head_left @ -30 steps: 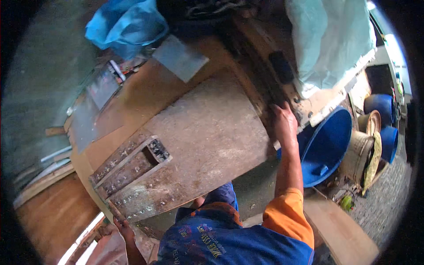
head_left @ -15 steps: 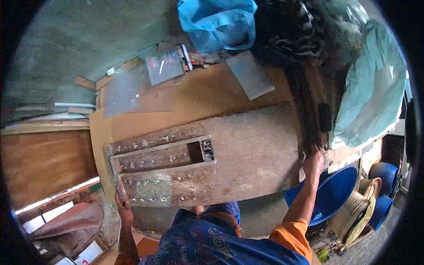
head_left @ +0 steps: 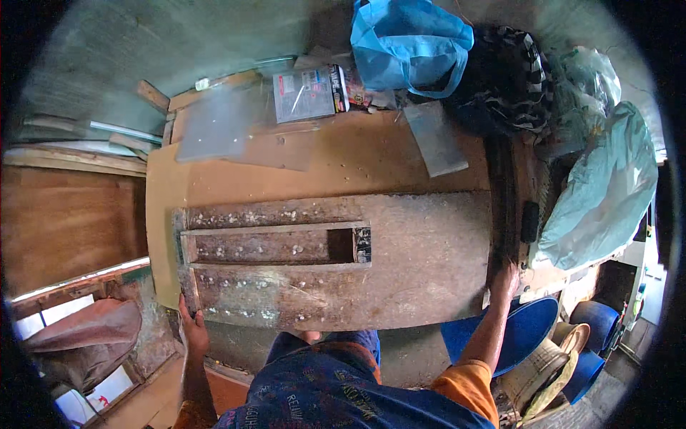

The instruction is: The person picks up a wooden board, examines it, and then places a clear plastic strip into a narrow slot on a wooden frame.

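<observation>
A worn wooden board (head_left: 421, 257) with pale speckles lies on a cardboard-covered surface (head_left: 336, 168). On its left half is a long open rectangular frame (head_left: 275, 227) with a dark opening at its right end. My left hand (head_left: 193, 325) has its fingers curled on the board's lower left corner. My right hand (head_left: 506, 280) is closed at the lower right, beside the board's edge and a dark strip (head_left: 504, 207); what its fingers hold is hidden.
Clear sheets (head_left: 432, 139), a flat printed packet (head_left: 304, 93), a blue bag (head_left: 411, 43), dark bundled cloth (head_left: 500, 79) and a pale green plastic sheet (head_left: 593, 186) lie behind and rightward. Several barrels and tubs (head_left: 593, 325) stand lower right. A brown panel (head_left: 71, 229) is at left.
The view has turned, so the board has gone from slanted to nearly level and the bags have shifted rightward in the picture. Both hands remain at the board's two sides.
</observation>
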`<state>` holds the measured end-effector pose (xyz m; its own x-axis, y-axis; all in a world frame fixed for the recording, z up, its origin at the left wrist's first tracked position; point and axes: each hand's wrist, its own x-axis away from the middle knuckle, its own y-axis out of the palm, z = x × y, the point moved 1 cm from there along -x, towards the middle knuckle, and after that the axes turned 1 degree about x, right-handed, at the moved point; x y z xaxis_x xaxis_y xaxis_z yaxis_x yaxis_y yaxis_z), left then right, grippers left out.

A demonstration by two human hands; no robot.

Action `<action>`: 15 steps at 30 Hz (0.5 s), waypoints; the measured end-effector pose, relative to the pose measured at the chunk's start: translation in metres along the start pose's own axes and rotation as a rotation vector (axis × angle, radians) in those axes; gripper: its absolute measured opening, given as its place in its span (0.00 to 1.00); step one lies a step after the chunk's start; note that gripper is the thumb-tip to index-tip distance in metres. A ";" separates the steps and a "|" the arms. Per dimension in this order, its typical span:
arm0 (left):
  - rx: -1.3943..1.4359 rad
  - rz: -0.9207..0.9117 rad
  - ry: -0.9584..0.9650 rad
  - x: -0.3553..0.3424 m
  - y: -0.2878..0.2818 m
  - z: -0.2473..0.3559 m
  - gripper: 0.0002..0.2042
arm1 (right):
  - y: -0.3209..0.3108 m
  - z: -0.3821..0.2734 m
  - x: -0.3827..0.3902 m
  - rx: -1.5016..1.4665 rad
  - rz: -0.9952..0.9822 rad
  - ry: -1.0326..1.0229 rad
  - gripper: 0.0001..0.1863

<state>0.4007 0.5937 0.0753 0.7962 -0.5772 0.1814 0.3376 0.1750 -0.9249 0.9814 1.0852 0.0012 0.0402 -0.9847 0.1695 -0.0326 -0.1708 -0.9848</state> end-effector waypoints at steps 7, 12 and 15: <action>-0.024 -0.009 -0.045 -0.006 -0.006 0.015 0.32 | 0.024 0.023 0.003 -0.046 0.179 0.063 0.18; 0.064 0.021 0.102 -0.003 0.012 -0.016 0.32 | -0.021 -0.014 0.009 -0.471 0.223 0.263 0.16; -0.003 -0.007 -0.016 -0.001 0.007 -0.017 0.30 | -0.046 -0.035 0.014 -1.462 0.111 0.388 0.14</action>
<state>0.3937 0.5823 0.0628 0.8019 -0.5653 0.1932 0.3415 0.1685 -0.9246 0.9487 1.0776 0.0500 -0.2791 -0.9022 0.3287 -0.9596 0.2497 -0.1295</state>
